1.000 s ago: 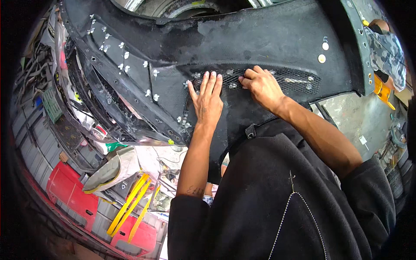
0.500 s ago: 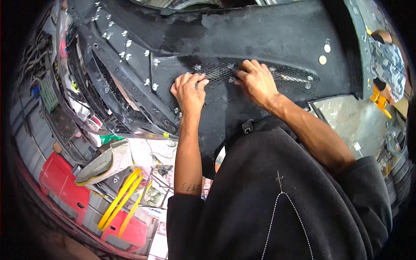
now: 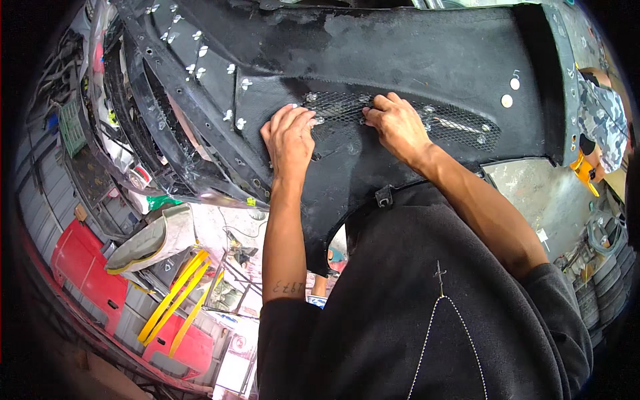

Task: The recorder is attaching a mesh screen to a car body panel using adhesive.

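A large black panel (image 3: 440, 50) spans the upper view, dotted with white metal clips (image 3: 245, 84) at its left. A strip of black mesh (image 3: 470, 137) lies along its middle. My left hand (image 3: 288, 143) is curled at the mesh's left end, its fingertips pressed round that edge. My right hand (image 3: 398, 130) rests further right on the same mesh with fingers bent and closed at its upper part; whatever is between those fingertips is hidden.
Cluttered black frames (image 3: 137, 107) lie left, above red panels (image 3: 90, 267) and yellow straps (image 3: 172, 295). A white bent piece (image 3: 143, 247) sits nearby. At the right edge, another person in camouflage (image 3: 600, 113) is near a yellow object (image 3: 582, 170).
My left hand has gone from spread flat fingers to curled ones and moved left along the mesh. My right hand stays on the mesh, fingers still bent. The view has shifted slightly.
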Demonstrator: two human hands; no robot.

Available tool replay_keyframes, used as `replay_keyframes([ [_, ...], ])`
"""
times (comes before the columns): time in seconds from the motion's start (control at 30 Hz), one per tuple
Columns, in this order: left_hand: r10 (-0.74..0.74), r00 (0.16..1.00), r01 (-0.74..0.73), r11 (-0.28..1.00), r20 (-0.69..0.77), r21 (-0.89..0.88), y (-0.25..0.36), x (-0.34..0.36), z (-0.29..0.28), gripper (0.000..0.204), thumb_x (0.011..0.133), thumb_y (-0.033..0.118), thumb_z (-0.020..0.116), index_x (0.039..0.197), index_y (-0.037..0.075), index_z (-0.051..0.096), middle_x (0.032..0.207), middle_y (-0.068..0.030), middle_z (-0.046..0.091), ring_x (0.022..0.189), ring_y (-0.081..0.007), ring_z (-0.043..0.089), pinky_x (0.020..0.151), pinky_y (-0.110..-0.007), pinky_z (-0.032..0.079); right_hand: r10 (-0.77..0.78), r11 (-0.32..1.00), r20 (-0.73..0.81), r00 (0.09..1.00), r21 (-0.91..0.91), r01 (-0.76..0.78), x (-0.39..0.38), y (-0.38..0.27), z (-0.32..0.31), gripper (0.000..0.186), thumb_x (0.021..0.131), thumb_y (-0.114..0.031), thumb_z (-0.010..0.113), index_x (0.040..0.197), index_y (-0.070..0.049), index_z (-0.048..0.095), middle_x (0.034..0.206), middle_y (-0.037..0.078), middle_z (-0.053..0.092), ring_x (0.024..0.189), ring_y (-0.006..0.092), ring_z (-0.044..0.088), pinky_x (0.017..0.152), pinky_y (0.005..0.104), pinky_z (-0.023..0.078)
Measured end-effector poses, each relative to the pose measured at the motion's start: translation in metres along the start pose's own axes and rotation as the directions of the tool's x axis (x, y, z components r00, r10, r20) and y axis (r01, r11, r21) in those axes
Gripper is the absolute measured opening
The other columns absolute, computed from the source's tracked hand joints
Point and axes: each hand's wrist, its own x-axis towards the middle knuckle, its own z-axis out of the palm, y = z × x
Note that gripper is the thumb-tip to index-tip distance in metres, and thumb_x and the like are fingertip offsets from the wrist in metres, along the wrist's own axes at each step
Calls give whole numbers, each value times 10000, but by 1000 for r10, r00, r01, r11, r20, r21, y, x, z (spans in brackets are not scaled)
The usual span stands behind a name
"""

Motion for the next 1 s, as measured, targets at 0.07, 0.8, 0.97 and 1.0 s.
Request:
replay_keyframes([
  [0.07, 13, 1000, -13, 999, 1, 32, 2, 0, 2, 170, 882, 179, 689, 1029, 121, 751, 1106, -16, 714, 1185, -230, 596, 1017, -423, 369, -18, 1000, -8, 1000, -14, 17, 0, 2, 0, 223, 775, -23, 636, 980, -79, 704, 985, 60, 568, 980, 255, 558, 840, 382, 479],
  [0.8, -211, 969, 192, 970, -124, -149, 17, -12, 19, 363, 863, 205, 745, 1173, 28, 677, 1123, -174, 695, 1059, -356, 630, 953, -442, 476, -6, 946, -240, 971, 312, 83, -2, 11, 16, 212, 772, -1, 716, 979, -42, 735, 818, 73, 573, 826, 286, 526, 758, 398, 465],
  [0.97, -343, 919, 293, 925, -197, -242, 25, -16, 31, 280, 849, 158, 755, 1093, 32, 698, 1015, -139, 728, 970, -327, 669, 879, -420, 515, 45, 949, -233, 971, 313, 31, 1, 6, 19, 211, 756, 24, 710, 958, -34, 729, 802, 80, 566, 826, 282, 533, 739, 397, 462],
  [1.0, -352, 907, 298, 924, -232, -239, 25, -16, 33, 267, 846, 146, 757, 1083, 37, 700, 1004, -134, 731, 960, -323, 674, 866, -417, 520, 43, 949, -231, 972, 313, 32, 1, 5, 20, 211, 756, 24, 710, 958, -34, 729, 802, 80, 566, 826, 282, 533, 739, 397, 462],
])
